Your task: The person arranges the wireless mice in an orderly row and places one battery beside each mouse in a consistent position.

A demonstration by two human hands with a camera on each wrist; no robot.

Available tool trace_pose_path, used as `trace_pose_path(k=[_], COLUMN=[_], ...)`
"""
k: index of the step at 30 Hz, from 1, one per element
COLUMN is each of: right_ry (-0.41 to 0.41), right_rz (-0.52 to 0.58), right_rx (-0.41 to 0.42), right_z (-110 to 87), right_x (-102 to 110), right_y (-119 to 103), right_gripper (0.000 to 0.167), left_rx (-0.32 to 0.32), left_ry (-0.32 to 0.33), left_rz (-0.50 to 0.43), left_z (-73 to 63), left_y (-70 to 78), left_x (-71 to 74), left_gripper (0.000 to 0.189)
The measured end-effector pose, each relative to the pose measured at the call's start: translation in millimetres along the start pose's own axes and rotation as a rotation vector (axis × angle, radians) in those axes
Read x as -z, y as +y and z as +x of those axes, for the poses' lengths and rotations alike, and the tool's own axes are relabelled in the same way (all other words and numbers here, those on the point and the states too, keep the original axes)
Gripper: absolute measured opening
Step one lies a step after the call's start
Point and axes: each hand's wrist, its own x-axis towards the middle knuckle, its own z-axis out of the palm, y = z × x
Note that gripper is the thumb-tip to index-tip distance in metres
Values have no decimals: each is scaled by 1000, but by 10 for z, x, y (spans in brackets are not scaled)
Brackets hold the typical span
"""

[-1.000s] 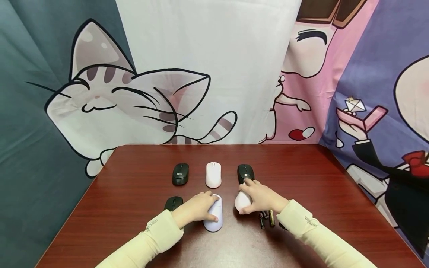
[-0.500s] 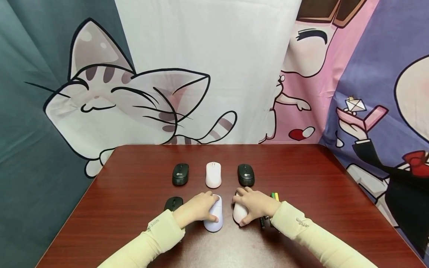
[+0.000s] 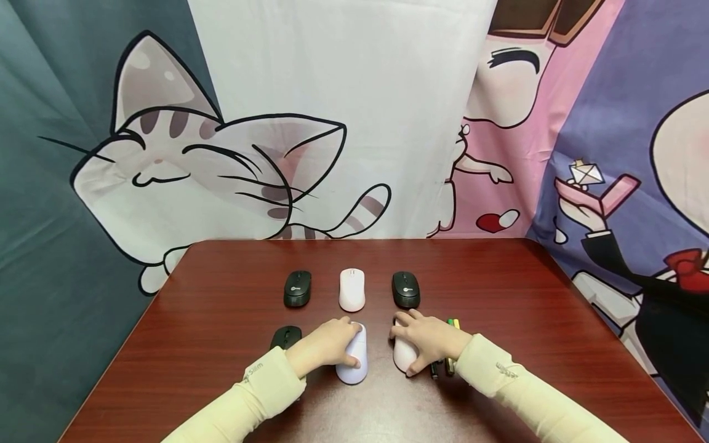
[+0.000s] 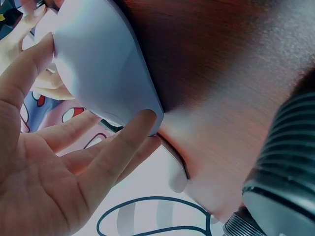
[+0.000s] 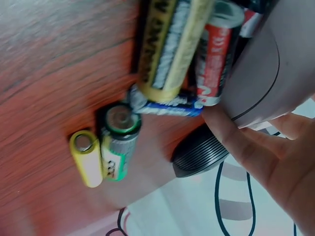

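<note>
My left hand (image 3: 324, 346) holds a lavender computer mouse (image 3: 360, 347) on the table, thumb at its near side and fingers towards its front. The left wrist view shows fingertips against the smooth shell of this mouse (image 4: 98, 54). To the right, my right hand (image 3: 431, 338) grips a white computer mouse (image 3: 404, 357), fingers over its front and thumb at its near side. Beside that mouse, in the right wrist view, lie a gold battery (image 5: 170, 54), a red one (image 5: 215, 64), a blue one (image 5: 162, 105), a green one (image 5: 119, 142) and a yellow one (image 5: 88, 157).
Along the back sit a black mouse (image 3: 298, 289), a white mouse (image 3: 352, 290) and another black mouse (image 3: 406, 290). One more black mouse (image 3: 286, 336) is partly behind my left forearm. A printed cloth (image 3: 354, 92) hangs behind the brown table (image 3: 221, 295).
My right hand has brought the white mouse nearer, away from the black mouse behind it, then slightly right. Green and yellow batteries have come into view beside the right wrist. My left hand stays put.
</note>
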Motion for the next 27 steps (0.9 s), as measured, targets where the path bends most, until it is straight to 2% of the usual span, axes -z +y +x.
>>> trace_pose_path(k=[7,14,27], right_ry=[-17,-25,-48], right_rz=[24,-18,31], right_rx=[6,9,9], right_z=[-62,-98,-137], right_x=[-1,-15,-21], right_y=[24,11,10], right_gripper=[60,63,65], left_rx=[11,2,-1], left_ry=[0,13,13], left_rz=[-13,-18,42], left_z=[-9,-20,-16], left_y=[1,-4,20], left_x=[1,1,3], left_gripper=[62,62,61])
